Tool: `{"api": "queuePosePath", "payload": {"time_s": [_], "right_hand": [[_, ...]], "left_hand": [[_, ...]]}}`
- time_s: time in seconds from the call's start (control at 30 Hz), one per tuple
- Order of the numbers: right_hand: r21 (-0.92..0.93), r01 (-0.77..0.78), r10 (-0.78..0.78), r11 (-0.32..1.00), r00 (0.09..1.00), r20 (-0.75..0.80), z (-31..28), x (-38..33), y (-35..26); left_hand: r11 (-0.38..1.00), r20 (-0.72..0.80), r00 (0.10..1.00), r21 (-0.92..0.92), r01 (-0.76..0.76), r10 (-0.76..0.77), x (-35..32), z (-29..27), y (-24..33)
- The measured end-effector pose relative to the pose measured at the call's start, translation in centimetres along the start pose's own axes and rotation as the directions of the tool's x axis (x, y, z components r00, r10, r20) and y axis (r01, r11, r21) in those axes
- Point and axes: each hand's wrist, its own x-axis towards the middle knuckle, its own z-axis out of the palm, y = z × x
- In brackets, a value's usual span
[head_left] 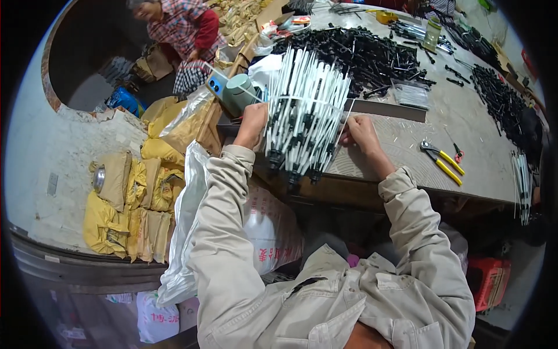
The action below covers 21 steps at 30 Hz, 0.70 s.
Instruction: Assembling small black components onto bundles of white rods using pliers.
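Cluttered table (421,136) ahead; banded bundle (305,116) of slim white, black-ended rods between closed hands (251,124) (362,136), hold unclear.

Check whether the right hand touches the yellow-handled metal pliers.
Apart: the head view plainly shows grey tabletop between the right hand and the yellow-handled pliers.

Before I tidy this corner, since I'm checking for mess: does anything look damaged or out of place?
Yes. The pale wall at left has a ragged, chipped upper edge, apparently broken. A few black parts on the table lie strayed from the main heap.
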Motion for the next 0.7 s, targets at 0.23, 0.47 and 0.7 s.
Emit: {"api": "queuePosePath", "payload": {"time_s": [0.23,0.47,0.7], "right_hand": [[0.094,-0.033,0.032,0.995,0.999,0.021,-2.2,-1.7,-1.8],[0.109,-0.072,0.071,0.991,0.997,0.021,-1.1,0.1,0.2],[0.159,0.112,-0.123,0.981,0.991,0.059,-2.7,-3.9,-0.4]], "left_hand": [[0.976,-0.063,0.998,-0.217,-0.003,-0.010,-1.1,1.1,-0.4],[0.973,-0.080,0.994,-0.216,-0.084,0.068,-1.2,2.8,-2.5],[0.921,-0.103,0.995,-0.387,-0.044,0.004,-8.0,8.6,0.9]]}}
